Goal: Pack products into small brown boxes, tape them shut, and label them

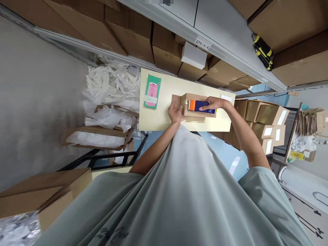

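A small brown cardboard box lies on the pale yellow tabletop, with a flap standing out at its left end. My right hand is closed around a blue and orange tape dispenser, which lies over the top of the box. The dispenser's orange end points left. At the box's left end, my left hand has its fingers curled against the flap and side. Shiny clear tape shows along the box's near edge. To the left lies a green package with a pink cup pictured on it.
Brown cartons and a white box fill the shelf behind the table. Labelled cartons are stacked at right. White packing material is heaped at left. Yellow-black tools lie on the upper shelf. An open carton stands lower left.
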`<state>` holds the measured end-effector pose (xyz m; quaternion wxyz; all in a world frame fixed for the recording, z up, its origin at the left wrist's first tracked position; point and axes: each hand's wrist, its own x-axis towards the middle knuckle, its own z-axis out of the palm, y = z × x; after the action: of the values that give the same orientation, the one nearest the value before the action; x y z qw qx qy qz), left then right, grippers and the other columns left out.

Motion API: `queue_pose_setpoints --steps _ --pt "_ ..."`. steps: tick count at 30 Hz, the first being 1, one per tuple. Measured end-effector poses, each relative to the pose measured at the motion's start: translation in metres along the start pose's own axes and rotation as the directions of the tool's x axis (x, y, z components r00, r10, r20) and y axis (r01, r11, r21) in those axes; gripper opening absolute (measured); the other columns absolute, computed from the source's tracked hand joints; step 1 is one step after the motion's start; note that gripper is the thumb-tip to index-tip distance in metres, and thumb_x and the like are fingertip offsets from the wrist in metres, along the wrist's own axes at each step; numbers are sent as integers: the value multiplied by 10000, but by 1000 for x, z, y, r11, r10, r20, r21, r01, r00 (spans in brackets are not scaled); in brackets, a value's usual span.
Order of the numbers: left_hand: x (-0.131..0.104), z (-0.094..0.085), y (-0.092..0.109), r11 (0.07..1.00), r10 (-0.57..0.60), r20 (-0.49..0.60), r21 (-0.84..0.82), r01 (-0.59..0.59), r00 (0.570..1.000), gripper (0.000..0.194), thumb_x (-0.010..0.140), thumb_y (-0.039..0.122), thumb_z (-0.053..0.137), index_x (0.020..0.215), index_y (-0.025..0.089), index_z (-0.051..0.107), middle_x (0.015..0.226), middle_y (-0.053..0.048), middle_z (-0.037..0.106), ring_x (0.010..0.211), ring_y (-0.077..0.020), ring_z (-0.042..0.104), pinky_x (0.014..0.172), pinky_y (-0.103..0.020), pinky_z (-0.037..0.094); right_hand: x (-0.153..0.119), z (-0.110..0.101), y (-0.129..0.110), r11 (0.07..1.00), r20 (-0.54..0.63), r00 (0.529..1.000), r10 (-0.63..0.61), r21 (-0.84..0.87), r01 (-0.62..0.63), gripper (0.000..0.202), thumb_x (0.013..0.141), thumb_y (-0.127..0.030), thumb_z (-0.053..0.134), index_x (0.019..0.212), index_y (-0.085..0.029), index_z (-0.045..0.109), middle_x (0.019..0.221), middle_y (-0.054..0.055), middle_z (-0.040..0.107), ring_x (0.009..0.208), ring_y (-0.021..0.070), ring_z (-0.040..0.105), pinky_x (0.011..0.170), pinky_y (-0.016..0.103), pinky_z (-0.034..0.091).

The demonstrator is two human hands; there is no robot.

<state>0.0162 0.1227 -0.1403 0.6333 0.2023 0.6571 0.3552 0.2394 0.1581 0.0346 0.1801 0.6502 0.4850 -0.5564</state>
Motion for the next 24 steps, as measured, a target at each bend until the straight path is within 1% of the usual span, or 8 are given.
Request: queue_pose_setpoints --steps 2,3,6,11,15,20,22,24 --pt "-3 -3 2 988 151 100 24 -154 984 303 817 323 941 1087 211 860 1179 -94 829 1013 -196 764 977 -308 607 0 1 2 1000 -2 1000 -11 4 11 724 685 -874 925 857 -190 760 767 19 728 700 169 623 666 285 475" --pt "-5 -4 2 979 193 151 32 -200 970 250 833 330 919 1045 207 871 1146 -91 831 959 -189 759 942 -302 609 1 2 3 1000 -8 1000 -19 -1 19 722 695 -872 920 867 -189 764 767 17 725 701 167 617 667 285 470" --pt "-7 -3 3 970 210 214 74 -230 954 197 817 331 923 969 210 887 1065 -76 837 844 -179 736 864 -302 606 3 2 6 999 -21 999 -48 -25 47 706 723 -864 907 879 -188 775 755 16 721 695 166 602 668 289 457" --pt "-4 5 5 940 257 145 191 -282 956 117 796 250 942 894 201 902 956 -71 835 754 -182 691 821 -323 575 12 3 12 994 21 995 -94 -46 95 694 772 -879 859 813 -192 765 715 32 721 664 177 606 654 305 458" --pt "-2 10 7 925 260 104 260 -278 960 82 787 186 928 865 191 906 910 -83 829 772 -205 709 851 -347 578 23 5 13 986 -12 992 -124 -110 122 706 770 -880 868 790 -182 763 687 52 711 661 195 623 659 327 478" --pt "-2 13 8 908 252 26 338 -246 967 183 693 263 1021 804 200 890 923 -91 839 853 -236 747 897 -358 594 28 1 12 978 124 972 -200 -37 206 696 774 -878 881 834 -190 796 681 77 742 730 248 707 724 357 567" --pt "-2 14 8 895 266 5 370 -249 964 200 686 292 1026 797 200 888 913 -90 840 841 -229 738 891 -356 594 21 -5 22 980 135 971 -196 -19 200 665 767 -839 920 848 -189 805 694 88 749 769 272 733 734 371 578" --pt "-3 15 7 880 287 -10 398 -259 958 163 710 281 999 799 199 890 911 -88 841 805 -211 722 881 -353 592 7 -14 46 982 144 971 -191 29 189 651 765 -818 943 859 -186 816 716 101 760 789 291 753 726 385 581"
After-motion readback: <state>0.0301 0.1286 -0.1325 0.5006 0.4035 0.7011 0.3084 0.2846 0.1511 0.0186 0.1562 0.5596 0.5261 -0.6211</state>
